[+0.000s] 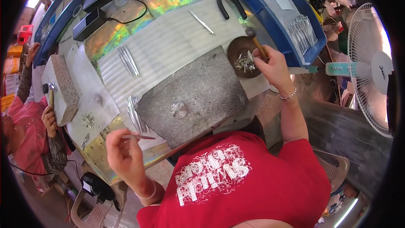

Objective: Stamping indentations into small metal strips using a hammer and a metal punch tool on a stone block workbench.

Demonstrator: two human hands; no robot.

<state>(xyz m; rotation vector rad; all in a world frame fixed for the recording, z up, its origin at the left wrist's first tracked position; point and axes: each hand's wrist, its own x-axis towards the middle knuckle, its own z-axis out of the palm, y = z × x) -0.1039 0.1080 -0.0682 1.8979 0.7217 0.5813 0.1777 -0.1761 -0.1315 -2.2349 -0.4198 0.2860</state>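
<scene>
My right hand [273, 67] is closed round the wooden handle of a small hammer [260, 47]. Its fingertips reach over the small silver pins [244, 64] heaped in a round brown bowl [234, 47]. My left hand [124, 158], off the near left corner of the stone slab, pinches a thin, pointed, reddish-looking strip [145, 137], perhaps tweezers. A shiny round metal disc [179, 109] sits on the grey slab [202, 84] in front of me. Slim silver tweezer-like pieces [134, 114] lie against the slab's left side.
More silver pieces [128, 61] and a single one [201, 22] lie on the white foam sheet [168, 33]. Black-handled pliers [228, 1] are at the back. A blue tray [261, 14] and a fan [371, 65] stand right. At left, a co-worker [31, 131] holds a hammer by a stone block [61, 88].
</scene>
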